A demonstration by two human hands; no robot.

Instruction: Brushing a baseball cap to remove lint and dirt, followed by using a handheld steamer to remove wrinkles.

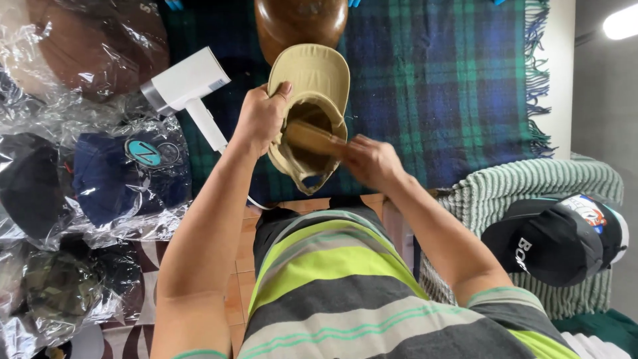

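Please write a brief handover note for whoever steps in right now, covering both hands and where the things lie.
Left hand: grips the tan cap by its side, held upside down above the plaid blanket.
Right hand: holds a wooden brush inside the cap's crown.
Nearby: white handheld steamer lying on the blanket, left of the cap; a wooden head form just beyond it; bagged caps at left; black caps on the green towel at right.
Done: cap in hand, brush inside.
Left: cannot tell how much is brushed.
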